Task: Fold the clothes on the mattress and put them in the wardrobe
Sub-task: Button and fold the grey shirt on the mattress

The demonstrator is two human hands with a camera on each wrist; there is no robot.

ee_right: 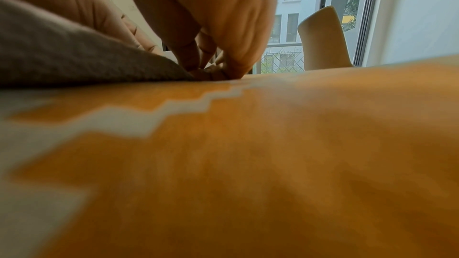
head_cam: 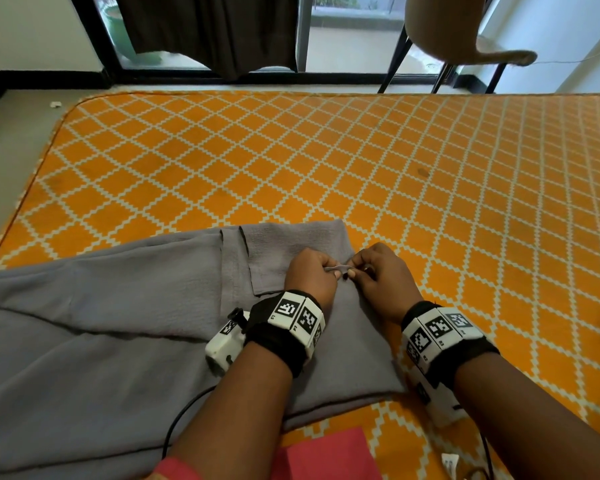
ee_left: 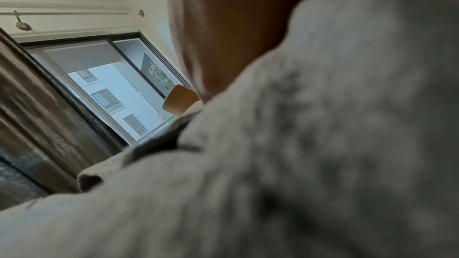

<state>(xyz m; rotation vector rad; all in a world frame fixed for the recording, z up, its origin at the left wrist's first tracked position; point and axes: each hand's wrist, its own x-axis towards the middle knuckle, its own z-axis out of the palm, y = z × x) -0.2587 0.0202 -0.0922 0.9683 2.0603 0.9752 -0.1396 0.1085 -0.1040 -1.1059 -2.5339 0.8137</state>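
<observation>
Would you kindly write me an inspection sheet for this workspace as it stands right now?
Surface: orange mattress with a white lattice print, a few faint marks.
Job's things: grey garment spread flat across the near side, unfolded.
Clutter: pink cloth at the near edge; small white tag beside it.
Hands: left hand and right hand both pinch a small bit of the grey garment between them.
Cables: black cable loops over the garment from the left wrist.
Surroundings: chair, dark curtain, window; no wardrobe seen.

grey garment point(head_cam: 125, 327) spread flat on orange patterned mattress point(head_cam: 291, 157).
</observation>
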